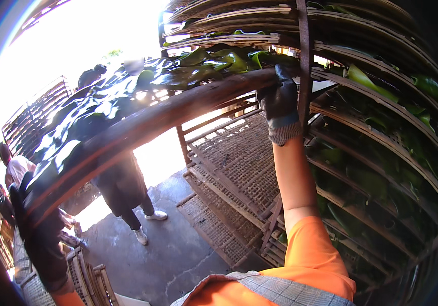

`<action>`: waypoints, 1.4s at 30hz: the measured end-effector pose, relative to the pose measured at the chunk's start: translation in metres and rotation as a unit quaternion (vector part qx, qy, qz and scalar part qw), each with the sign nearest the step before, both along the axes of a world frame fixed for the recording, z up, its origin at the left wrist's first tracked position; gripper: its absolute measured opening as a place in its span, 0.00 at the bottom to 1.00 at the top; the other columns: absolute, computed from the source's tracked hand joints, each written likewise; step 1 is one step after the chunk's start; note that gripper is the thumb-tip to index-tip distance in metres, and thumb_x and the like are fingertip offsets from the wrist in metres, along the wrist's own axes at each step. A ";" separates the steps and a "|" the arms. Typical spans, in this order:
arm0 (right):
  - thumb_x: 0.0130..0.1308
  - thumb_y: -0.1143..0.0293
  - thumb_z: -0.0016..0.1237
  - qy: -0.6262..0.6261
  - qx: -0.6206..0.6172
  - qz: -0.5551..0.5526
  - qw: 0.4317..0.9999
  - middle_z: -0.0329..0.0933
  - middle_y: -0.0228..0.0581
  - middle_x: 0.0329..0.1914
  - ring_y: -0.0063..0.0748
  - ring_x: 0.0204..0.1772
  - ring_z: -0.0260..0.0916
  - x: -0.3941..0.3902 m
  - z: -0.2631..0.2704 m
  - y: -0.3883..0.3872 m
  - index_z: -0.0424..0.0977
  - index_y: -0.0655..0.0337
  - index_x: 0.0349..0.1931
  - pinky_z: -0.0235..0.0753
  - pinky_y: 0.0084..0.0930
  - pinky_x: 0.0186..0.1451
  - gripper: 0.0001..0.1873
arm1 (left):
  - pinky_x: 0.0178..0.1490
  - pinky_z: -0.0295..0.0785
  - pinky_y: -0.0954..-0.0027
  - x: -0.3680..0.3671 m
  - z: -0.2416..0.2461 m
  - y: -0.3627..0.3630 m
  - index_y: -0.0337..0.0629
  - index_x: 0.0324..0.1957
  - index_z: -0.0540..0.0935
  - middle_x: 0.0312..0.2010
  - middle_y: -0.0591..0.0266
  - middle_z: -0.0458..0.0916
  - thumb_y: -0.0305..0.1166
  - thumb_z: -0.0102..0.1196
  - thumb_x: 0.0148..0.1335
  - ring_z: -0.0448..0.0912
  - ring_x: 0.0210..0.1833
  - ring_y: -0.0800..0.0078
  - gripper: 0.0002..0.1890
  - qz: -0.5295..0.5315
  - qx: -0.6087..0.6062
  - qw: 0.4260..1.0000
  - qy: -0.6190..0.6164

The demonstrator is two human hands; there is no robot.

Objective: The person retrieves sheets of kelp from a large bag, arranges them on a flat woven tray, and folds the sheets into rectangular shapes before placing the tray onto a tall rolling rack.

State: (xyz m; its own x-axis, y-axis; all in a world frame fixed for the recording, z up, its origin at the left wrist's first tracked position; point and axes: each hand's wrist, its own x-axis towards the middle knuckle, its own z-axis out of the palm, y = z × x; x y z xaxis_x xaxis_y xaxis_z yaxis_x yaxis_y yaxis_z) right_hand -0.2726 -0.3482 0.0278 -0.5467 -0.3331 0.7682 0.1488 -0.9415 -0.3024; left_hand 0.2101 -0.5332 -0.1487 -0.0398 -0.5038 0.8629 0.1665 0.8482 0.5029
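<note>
A wide tray with a dark wooden edge rail [154, 114] is held up in front of me, tilted in the view. Dark green glossy leaves [89, 107], broad and wet-looking, cover it. My right hand [280, 95], in a dark coated glove with a grey knitted cuff, grips the rail's right end beside a rack post. At the far left my left hand [22, 202], gloved too, is closed around the tray's other end; its fingers are partly in shadow.
Racks of trays [379, 91] bearing leaves rise at the right. Woven cane trays [238, 153] are stacked below my right hand. A person [127, 191] in dark clothes and white shoes stands beyond the held tray on the concrete floor [158, 256]. Another person [16, 164] is at the far left.
</note>
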 end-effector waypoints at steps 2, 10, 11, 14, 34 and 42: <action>0.70 0.72 0.41 0.040 0.002 0.016 0.999 0.77 0.38 0.39 0.34 0.40 0.77 -0.044 -0.002 0.018 0.72 0.65 0.44 0.80 0.29 0.49 0.09 | 0.50 0.72 0.76 -0.054 0.004 0.000 0.41 0.70 0.54 0.57 0.56 0.71 0.26 0.47 0.64 0.74 0.52 0.72 0.33 -0.100 0.046 0.994 0.000; 0.69 0.68 0.45 -0.005 0.145 -0.037 0.989 0.78 0.41 0.45 0.39 0.52 0.75 0.016 -0.003 0.022 0.72 0.61 0.45 0.78 0.39 0.57 0.09 | 0.52 0.71 0.66 -0.126 0.069 0.047 0.35 0.50 0.77 0.52 0.54 0.73 0.25 0.52 0.59 0.77 0.47 0.62 0.16 -0.064 -0.169 0.983 -0.043; 0.69 0.67 0.46 0.016 0.117 -0.025 0.993 0.78 0.42 0.46 0.39 0.53 0.74 0.020 -0.009 0.020 0.72 0.61 0.46 0.76 0.40 0.59 0.10 | 0.52 0.72 0.67 -0.140 0.071 0.048 0.35 0.50 0.76 0.53 0.53 0.73 0.25 0.53 0.59 0.77 0.47 0.62 0.16 -0.018 -0.234 0.969 -0.075; 0.69 0.67 0.45 0.016 0.103 -0.003 0.995 0.76 0.43 0.47 0.39 0.54 0.73 0.052 -0.018 0.009 0.70 0.60 0.48 0.74 0.41 0.61 0.11 | 0.57 0.69 0.65 -0.161 0.090 0.055 0.36 0.50 0.77 0.59 0.49 0.70 0.25 0.57 0.58 0.74 0.56 0.59 0.17 -0.006 -0.299 0.946 -0.122; 0.70 0.51 0.42 0.045 0.165 -0.233 0.957 0.69 0.50 0.58 0.42 0.59 0.71 0.065 -0.118 0.119 0.61 0.65 0.61 0.73 0.39 0.60 0.29 | 0.49 0.68 0.56 -0.407 0.163 0.115 0.41 0.28 0.77 0.32 0.55 0.74 0.22 0.55 0.45 0.72 0.43 0.53 0.06 -0.651 0.041 0.735 0.183; 0.73 0.51 0.34 0.070 0.192 -0.266 0.942 0.67 0.51 0.61 0.44 0.61 0.69 0.053 -0.100 0.119 0.60 0.64 0.62 0.70 0.39 0.63 0.28 | 0.39 0.68 0.59 -0.431 0.178 0.125 0.43 0.25 0.76 0.31 0.55 0.73 0.20 0.57 0.37 0.72 0.39 0.54 0.09 -0.685 0.124 0.702 0.152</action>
State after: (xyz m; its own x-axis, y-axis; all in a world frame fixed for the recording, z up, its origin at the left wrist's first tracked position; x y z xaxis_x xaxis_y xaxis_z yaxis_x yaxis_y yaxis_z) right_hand -0.2200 -0.2292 -0.0722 -0.6173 -0.3077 0.7241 -0.3800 -0.6893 -0.6168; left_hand -0.2214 -0.4082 0.0293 -0.4668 -0.3077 0.8291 0.8714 -0.3198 0.3720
